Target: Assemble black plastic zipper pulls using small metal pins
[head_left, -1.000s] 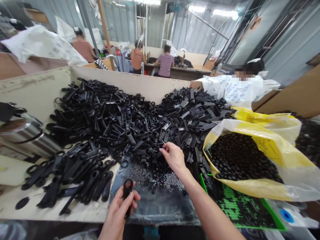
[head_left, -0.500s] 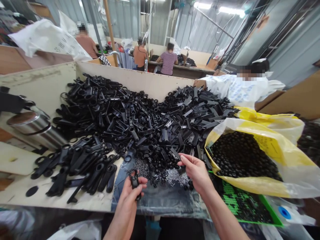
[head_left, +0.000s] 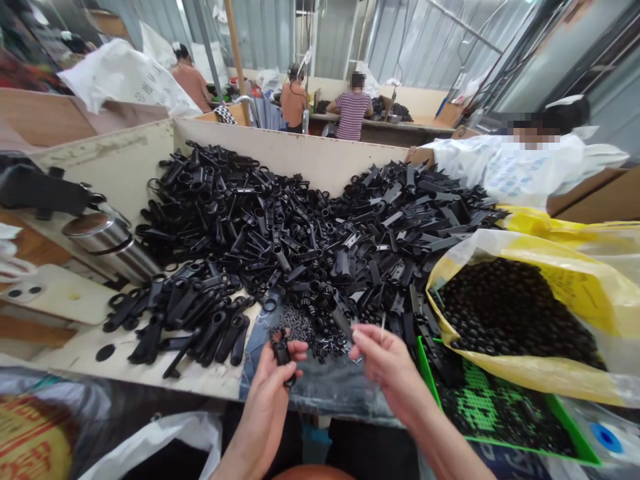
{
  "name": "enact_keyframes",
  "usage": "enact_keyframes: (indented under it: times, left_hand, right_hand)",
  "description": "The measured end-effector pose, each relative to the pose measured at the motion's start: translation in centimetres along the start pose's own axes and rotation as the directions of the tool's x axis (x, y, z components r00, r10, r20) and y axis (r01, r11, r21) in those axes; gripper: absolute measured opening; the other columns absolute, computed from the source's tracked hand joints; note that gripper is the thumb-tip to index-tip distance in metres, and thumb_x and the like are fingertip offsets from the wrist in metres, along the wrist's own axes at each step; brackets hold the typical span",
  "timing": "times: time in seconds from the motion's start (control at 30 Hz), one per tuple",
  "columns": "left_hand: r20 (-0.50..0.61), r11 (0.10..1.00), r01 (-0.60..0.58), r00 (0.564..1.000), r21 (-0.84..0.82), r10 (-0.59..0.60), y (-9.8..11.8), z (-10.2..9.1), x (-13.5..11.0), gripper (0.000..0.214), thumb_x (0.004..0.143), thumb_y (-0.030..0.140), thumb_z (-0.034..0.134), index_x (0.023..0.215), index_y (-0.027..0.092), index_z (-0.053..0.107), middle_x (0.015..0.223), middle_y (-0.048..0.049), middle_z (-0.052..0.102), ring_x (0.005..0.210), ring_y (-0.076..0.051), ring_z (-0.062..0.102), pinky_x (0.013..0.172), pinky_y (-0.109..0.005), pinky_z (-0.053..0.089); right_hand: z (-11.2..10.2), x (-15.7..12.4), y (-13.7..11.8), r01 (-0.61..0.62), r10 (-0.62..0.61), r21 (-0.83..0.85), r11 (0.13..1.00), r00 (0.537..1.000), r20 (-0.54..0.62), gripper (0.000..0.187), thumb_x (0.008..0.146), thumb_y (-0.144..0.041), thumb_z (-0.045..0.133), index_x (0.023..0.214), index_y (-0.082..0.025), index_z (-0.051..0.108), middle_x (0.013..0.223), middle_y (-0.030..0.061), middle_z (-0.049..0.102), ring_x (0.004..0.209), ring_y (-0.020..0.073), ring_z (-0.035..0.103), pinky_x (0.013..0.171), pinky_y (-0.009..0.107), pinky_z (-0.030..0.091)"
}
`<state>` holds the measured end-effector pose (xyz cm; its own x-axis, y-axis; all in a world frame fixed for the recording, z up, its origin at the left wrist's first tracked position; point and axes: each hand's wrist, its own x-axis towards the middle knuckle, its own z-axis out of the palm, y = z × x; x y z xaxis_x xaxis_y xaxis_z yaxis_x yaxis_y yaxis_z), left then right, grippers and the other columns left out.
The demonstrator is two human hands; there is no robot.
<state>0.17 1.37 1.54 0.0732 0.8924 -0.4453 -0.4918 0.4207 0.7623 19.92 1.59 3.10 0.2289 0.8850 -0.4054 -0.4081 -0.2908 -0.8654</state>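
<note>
My left hand [head_left: 273,375] is closed around a black plastic part with a ring-shaped end [head_left: 283,353], held above the front edge of the work surface. To its right, my right hand [head_left: 383,353] pinches a flat black plastic piece [head_left: 343,323] by its end. A thin pale stick [head_left: 383,325] also pokes up from among the right fingers; its lower end is hidden. Small grey screws or pins [head_left: 299,325] lie just beyond both hands, on a dark cloth [head_left: 325,387]. Behind them rises a big pile of black plastic parts [head_left: 270,220].
Finished-looking black handles [head_left: 200,327] lie at left, near a steel flask [head_left: 113,247]. On the right, a yellow-white sack [head_left: 505,363] of small black pieces stands behind a green tray [head_left: 575,448]. A low wooden wall [head_left: 280,147] backs the pile. Several people sit beyond.
The camera view has shifted, so the scene sits further right. My right hand, with the flat black piece, has come closer to my left hand. The left hand keeps its grip.
</note>
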Motion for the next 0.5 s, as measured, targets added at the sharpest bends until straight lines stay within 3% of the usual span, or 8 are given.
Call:
enact_keyframes:
  times: [0.1, 0.27, 0.4, 0.5]
  left_hand:
    - [0.04, 0.99, 0.056, 0.998, -0.126, -0.051, 0.2, 0.6, -0.6, 0.041, 0.068, 0.022, 0.07, 0.109, 0.023, 0.069, 0.116, -0.0055, 0.073, 0.115, -0.027, 0.057, 0.094, -0.036, 0.045]
    - [0.038, 0.993, 0.002, 0.999, -0.117, 0.002, 0.1, 0.5, -1.1, 0.046, 0.069, 0.022, 0.066, 0.115, 0.024, 0.068, 0.12, -0.0068, 0.072, 0.129, -0.029, 0.051, 0.108, -0.04, 0.038]
    - [0.021, 0.997, -0.023, 0.999, -0.069, 0.025, -0.4, 0.2, -1.1, 0.041, 0.075, 0.025, 0.067, 0.116, 0.027, 0.065, 0.125, -0.0055, 0.07, 0.134, -0.027, 0.047, 0.111, -0.039, 0.034]
    - [0.024, 0.995, -0.014, 1.0, -0.102, 0.017, -0.6, 0.2, -1.1, 0.04, 0.077, 0.03, 0.072, 0.116, 0.028, 0.064, 0.125, -0.0065, 0.07, 0.134, -0.028, 0.048, 0.108, -0.04, 0.039]
  right_hand:
    - [1.9, -3.0, 3.2, -0.107, 0.121, -0.109, 0.988, 0.984, 0.131, 0.053, 0.067, -0.056, 0.089, 0.091, -0.012, 0.073, 0.057, 0.0043, 0.07, 0.036, 0.002, 0.028, 0.037, 0.016, 0.016]
    - [3.7, -4.5, 7.7, -0.094, 0.1, -0.095, 0.991, 0.992, 0.07, 0.06, 0.064, -0.067, 0.087, 0.084, -0.012, 0.073, 0.053, 0.0057, 0.069, 0.034, 0.0043, 0.031, 0.038, 0.017, 0.017]
    - [4.4, -4.3, 8.5, -0.013, 0.016, -0.062, 0.998, 0.999, 0.051, 0.059, 0.066, -0.068, 0.085, 0.083, -0.013, 0.074, 0.054, 0.0063, 0.069, 0.043, 0.0119, 0.052, 0.043, 0.02, 0.032]
    - [4.5, -4.2, 8.4, 0.019, -0.014, -0.096, 0.995, 0.998, 0.057, 0.058, 0.07, -0.069, 0.081, 0.086, -0.014, 0.074, 0.056, 0.006, 0.069, 0.05, 0.0156, 0.059, 0.044, 0.021, 0.037]
